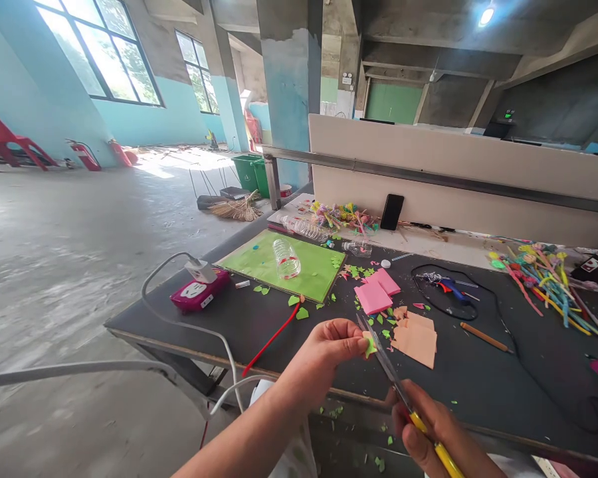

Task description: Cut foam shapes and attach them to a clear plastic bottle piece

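My left hand (336,342) pinches a small piece of green paper (370,345) between thumb and fingers, above the front edge of the dark table. My right hand (423,418) is closed around the yellow handles of a pair of scissors (393,375). The metal blades point up and to the left and lie right beside the green paper; whether they touch it I cannot tell. Just beyond my hands are pink sticky notes (375,297) and peach-coloured paper squares (418,338). Green scraps (302,313) lie scattered around them.
A green sheet (239,259) bears a cut plastic bottle (286,259). To its left sits a purple power strip (199,292) with a white cable. A glue gun (453,290), a brown stick (486,337), a phone (392,212) and colourful pipe-cleaner bundles (543,272) lie farther right and back.
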The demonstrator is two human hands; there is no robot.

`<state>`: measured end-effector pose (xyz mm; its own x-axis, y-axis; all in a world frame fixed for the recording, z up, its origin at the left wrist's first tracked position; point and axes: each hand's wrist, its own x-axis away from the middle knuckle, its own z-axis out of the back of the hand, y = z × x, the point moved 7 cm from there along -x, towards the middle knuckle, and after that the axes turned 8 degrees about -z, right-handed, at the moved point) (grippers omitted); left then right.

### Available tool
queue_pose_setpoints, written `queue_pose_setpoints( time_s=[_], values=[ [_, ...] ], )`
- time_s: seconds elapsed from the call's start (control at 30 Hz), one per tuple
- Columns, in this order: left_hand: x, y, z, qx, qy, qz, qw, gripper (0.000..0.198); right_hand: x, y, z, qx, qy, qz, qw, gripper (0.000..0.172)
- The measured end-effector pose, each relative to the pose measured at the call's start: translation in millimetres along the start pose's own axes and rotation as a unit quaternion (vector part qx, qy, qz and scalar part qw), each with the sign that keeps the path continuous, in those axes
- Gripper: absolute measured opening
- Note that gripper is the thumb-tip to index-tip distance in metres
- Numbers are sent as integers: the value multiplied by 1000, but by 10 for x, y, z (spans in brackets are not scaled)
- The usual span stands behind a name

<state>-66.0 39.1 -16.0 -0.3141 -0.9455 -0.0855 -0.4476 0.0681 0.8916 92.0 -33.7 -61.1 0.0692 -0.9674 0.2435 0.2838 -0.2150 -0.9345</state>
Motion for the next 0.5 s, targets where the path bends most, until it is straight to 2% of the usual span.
queue_pose_setpoints(
  time_s=[0.27,0.5],
  values=[
    [25,-55,35,-7,47,-43,998,26,-8,-5,-93,-22,-12,16,1000,65],
    [84,-23,65,-122,73,-78,987,27,70,-58,-75,-30,4,6,1000,66]
  ],
)
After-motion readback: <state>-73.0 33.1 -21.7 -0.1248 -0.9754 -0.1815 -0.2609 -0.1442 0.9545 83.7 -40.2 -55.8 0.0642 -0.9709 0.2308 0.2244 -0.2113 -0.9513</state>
